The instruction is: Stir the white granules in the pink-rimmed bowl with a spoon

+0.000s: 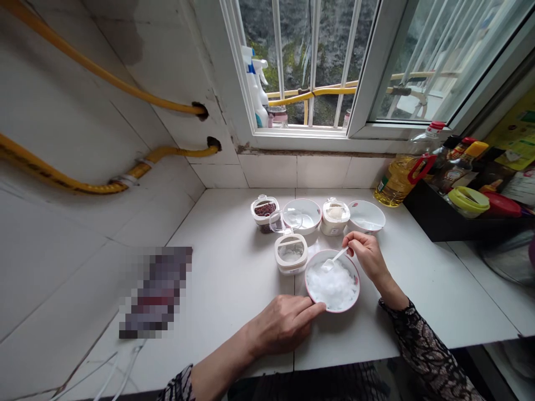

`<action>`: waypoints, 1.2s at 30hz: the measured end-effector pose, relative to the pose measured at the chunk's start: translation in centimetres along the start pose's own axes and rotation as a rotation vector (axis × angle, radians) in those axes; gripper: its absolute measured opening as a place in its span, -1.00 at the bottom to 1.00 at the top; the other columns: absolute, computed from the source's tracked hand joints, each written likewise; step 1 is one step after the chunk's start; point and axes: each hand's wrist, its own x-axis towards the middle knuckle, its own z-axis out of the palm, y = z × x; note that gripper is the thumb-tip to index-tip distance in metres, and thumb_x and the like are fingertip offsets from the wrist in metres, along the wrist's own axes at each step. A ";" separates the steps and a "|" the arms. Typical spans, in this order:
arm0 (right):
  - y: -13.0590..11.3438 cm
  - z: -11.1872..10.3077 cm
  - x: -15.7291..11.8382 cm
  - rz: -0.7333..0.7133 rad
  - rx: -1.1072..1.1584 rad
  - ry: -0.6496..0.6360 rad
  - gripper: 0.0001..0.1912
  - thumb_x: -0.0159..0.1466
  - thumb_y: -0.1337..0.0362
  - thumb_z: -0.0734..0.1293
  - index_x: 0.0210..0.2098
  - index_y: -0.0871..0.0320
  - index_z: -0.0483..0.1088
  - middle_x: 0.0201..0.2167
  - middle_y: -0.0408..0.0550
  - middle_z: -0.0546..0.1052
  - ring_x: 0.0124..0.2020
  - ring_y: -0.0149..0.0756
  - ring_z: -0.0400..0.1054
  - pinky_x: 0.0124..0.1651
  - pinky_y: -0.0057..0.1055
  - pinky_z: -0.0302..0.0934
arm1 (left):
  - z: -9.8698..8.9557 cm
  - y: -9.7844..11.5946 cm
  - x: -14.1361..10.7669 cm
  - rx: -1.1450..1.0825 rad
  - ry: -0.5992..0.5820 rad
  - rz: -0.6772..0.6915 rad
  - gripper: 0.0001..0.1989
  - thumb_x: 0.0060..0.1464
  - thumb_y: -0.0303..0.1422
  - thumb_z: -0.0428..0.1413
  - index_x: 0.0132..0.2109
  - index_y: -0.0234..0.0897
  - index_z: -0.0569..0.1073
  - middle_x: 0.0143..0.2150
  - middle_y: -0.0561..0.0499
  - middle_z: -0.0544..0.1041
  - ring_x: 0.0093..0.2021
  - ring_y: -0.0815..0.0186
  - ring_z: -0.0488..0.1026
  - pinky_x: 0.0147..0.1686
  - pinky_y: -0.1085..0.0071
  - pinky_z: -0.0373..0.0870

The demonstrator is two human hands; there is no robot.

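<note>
One bowl [356, 275] held white granules [334, 289]; L hand [288, 324] touched rim, prob. to steady it, grip unclear; R hand [366, 253] had fingers pinching white spoon [336, 258].

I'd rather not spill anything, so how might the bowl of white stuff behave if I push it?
The bowl would probably slide, not roll, standing upright on a flat, smooth-looking counter. Its white contents look loose and could spill if tilted. Your left hand at its near rim may help steady it.
</note>
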 end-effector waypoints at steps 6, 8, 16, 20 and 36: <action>0.1 0.0 0.2 0.049 0.149 -0.033 -0.85 0.04 0.28 0.23 -0.57 0.15 0.40 -0.72 -0.21 0.31 -0.60 -0.37 0.21 -0.44 -0.39 0.13 | -0.2 0.0 0.2 0.000 0.004 0.012 -0.63 0.12 -0.62 -0.12 0.06 -0.37 0.29 -0.43 0.04 0.45 -0.51 0.37 0.37 -0.56 0.50 0.31; -0.3 0.2 0.1 0.030 0.196 -0.049 -0.87 0.09 0.27 0.25 -0.51 0.15 0.41 -0.69 -0.21 0.35 -0.57 -0.35 0.25 -0.37 -0.37 0.19 | -0.3 0.1 0.4 0.002 0.013 0.017 -0.64 0.12 -0.63 -0.13 0.05 -0.38 0.30 -0.44 0.04 0.44 -0.52 0.38 0.36 -0.57 0.49 0.29; -1.8 3.2 -1.8 -0.573 -0.183 -0.054 -0.81 0.36 0.39 0.19 -0.19 0.13 0.44 -0.35 -0.04 0.58 -0.25 -0.23 0.43 -0.13 -0.28 0.26 | -0.2 0.0 0.4 0.004 0.038 0.027 -0.68 0.15 -0.62 -0.14 0.02 -0.40 0.32 -0.47 0.06 0.42 -0.55 0.37 0.34 -0.60 0.48 0.26; -2.0 3.4 -1.8 -0.913 -0.418 -0.112 -0.70 0.31 0.55 0.15 -0.15 0.12 0.42 -0.31 -0.05 0.61 -0.20 -0.21 0.43 -0.02 -0.20 0.19 | -0.2 0.0 0.3 0.009 0.022 0.020 -0.67 0.14 -0.61 -0.13 0.03 -0.39 0.31 -0.46 0.05 0.42 -0.54 0.37 0.35 -0.59 0.48 0.29; -0.6 0.9 -1.2 -0.804 -0.569 -0.115 -0.80 0.17 0.50 0.16 -0.46 0.10 0.28 -0.59 -0.20 0.44 -0.52 -0.33 0.20 -0.11 -0.27 0.11 | -0.2 0.0 0.4 -0.008 0.020 0.018 -0.66 0.13 -0.62 -0.13 0.03 -0.39 0.32 -0.45 0.05 0.42 -0.53 0.38 0.35 -0.58 0.50 0.29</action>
